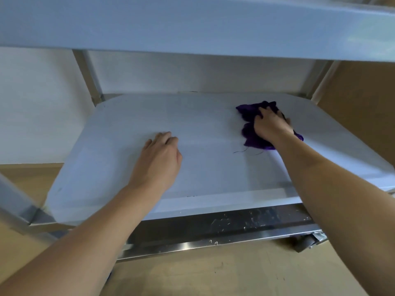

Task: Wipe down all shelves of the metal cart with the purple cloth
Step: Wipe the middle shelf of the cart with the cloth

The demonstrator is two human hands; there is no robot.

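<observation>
I look at a middle shelf (119,129) of the metal cart, a pale flat surface. The purple cloth (249,113) lies crumpled at the shelf's far right. My right hand (270,124) lies on top of the cloth with fingers curled into it, pressing it to the shelf. My left hand (159,159) rests on the bare shelf near its middle, fingers loosely bent, holding nothing. The upper shelf (192,26) hangs across the top of the view. A lower shelf's dark scuffed edge (235,225) shows below.
Cart posts stand at the back left (89,77), back right (318,80) and front left (17,204). A caster wheel (305,242) sits at the lower right. Wooden floor (213,272) lies in front. A pale wall is behind, with a brown panel (363,103) to the right.
</observation>
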